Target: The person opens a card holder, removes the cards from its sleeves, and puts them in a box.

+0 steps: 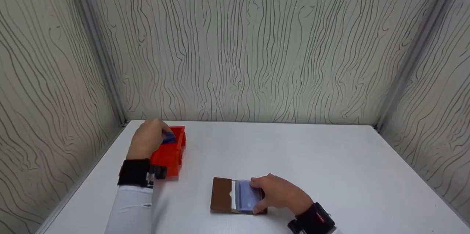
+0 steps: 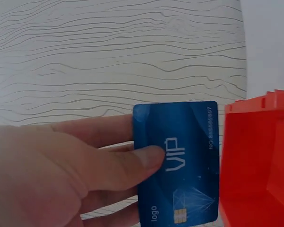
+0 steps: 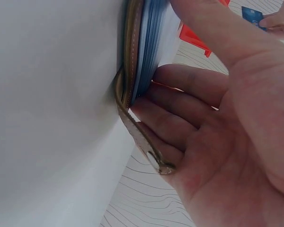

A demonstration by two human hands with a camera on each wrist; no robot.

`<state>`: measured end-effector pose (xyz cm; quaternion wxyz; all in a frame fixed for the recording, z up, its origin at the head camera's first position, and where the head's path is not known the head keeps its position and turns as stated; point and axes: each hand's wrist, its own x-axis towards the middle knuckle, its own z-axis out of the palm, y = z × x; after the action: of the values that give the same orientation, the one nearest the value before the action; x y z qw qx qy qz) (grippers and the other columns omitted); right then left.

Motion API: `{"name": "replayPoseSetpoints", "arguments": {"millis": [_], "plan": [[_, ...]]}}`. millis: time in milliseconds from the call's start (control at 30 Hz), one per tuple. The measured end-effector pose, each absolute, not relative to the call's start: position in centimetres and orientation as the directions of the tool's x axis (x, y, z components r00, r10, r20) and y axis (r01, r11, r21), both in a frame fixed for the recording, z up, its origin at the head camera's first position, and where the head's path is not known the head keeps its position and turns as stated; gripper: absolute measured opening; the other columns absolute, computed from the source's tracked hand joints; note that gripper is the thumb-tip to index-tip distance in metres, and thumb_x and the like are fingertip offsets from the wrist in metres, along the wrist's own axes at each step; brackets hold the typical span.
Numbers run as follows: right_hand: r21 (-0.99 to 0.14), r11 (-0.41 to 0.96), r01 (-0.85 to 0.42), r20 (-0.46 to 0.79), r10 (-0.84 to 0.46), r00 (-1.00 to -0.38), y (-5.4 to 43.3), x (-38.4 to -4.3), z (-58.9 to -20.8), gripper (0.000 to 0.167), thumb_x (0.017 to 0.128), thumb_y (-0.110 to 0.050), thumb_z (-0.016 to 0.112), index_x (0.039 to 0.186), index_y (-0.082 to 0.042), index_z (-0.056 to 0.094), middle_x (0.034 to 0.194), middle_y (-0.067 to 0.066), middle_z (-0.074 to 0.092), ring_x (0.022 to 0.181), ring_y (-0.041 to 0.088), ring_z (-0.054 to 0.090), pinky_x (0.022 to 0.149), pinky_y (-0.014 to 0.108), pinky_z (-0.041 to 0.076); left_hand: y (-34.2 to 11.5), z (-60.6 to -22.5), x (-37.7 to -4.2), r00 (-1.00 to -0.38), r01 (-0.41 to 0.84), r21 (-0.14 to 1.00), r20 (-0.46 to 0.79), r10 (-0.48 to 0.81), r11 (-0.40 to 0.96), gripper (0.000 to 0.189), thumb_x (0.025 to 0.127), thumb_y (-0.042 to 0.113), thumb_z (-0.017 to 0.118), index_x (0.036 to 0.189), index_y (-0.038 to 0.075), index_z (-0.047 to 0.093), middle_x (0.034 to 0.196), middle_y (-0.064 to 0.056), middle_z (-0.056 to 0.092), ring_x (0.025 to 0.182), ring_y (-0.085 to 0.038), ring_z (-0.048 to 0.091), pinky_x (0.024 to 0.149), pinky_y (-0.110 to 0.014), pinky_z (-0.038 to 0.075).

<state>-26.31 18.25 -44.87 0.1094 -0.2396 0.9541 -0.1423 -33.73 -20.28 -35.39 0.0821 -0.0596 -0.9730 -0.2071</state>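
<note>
My left hand (image 1: 147, 138) is over the red plastic bin (image 1: 167, 158) at the table's left. Between thumb and fingers it pinches a blue card (image 2: 191, 165) printed "VIP", which shows beside the bin's wall in the left wrist view. A brown card holder (image 1: 221, 195) lies spread on the table, front and centre. Its bluish clear sleeves (image 1: 245, 195) form a stack on the right half. My right hand (image 1: 281, 191) grips this half, thumb at the near edge and fingers at the far edge. In the right wrist view the fingers (image 3: 180, 118) curl around the sleeves' side.
The white table (image 1: 312, 160) is enclosed by wood-grain patterned panels (image 1: 235, 50) at the back and both sides. The bin's wall (image 2: 248, 165) rises right next to the card in the left wrist view.
</note>
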Motion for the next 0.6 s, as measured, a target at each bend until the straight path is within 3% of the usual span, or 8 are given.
{"name": "replayPoseSetpoints", "arguments": {"millis": [300,400,500,600], "plan": [[-0.334,0.847,-0.412,-0.166,-0.484,-0.859,18.4,-26.3,-45.2,0.073,0.082,-0.038,0.096,0.145,-0.011,0.069,0.133,0.007,0.076,0.101,0.013,0.060,0.094,0.038,0.058,-19.9,-38.6,-36.4,-0.977,0.163,0.304,0.184,0.110,0.939,0.028,0.099,-0.011,0.061,0.106,0.002,0.085,0.109,-0.021,0.082,0.099,-0.034,0.078,0.099,-0.057,0.064],[-0.340,0.844,-0.414,-0.160,-0.486,-0.859,18.5,-26.4,-45.3,0.071,0.082,-0.038,0.096,0.142,-0.011,0.071,0.125,0.004,0.076,0.097,0.012,0.059,0.090,0.036,0.057,-19.5,-39.1,-37.1,-0.977,0.171,0.266,0.168,0.129,0.949,0.026,0.099,-0.010,0.062,0.103,0.002,0.085,0.107,-0.020,0.082,0.096,-0.029,0.077,0.097,-0.055,0.065],[-0.339,0.839,-0.426,-0.141,-0.493,-0.858,18.5,-26.5,-45.3,0.069,0.081,-0.038,0.096,0.140,-0.011,0.072,0.120,0.002,0.076,0.096,0.011,0.058,0.087,0.034,0.055,-19.3,-39.4,-37.6,-0.980,0.164,0.243,0.149,0.130,0.956,0.027,0.099,-0.011,0.060,0.095,0.003,0.084,0.099,-0.016,0.080,0.089,-0.025,0.070,0.092,-0.050,0.065],[-0.341,0.839,-0.423,-0.141,-0.491,-0.860,18.4,-26.6,-45.3,0.069,0.081,-0.039,0.096,0.139,-0.011,0.072,0.116,0.000,0.075,0.095,0.011,0.058,0.086,0.033,0.055,-19.2,-39.9,-38.2,-0.980,0.165,0.248,0.150,0.130,0.955,0.033,0.098,-0.013,0.056,0.077,0.004,0.076,0.079,-0.007,0.067,0.077,-0.021,0.055,0.077,-0.040,0.059]]}}
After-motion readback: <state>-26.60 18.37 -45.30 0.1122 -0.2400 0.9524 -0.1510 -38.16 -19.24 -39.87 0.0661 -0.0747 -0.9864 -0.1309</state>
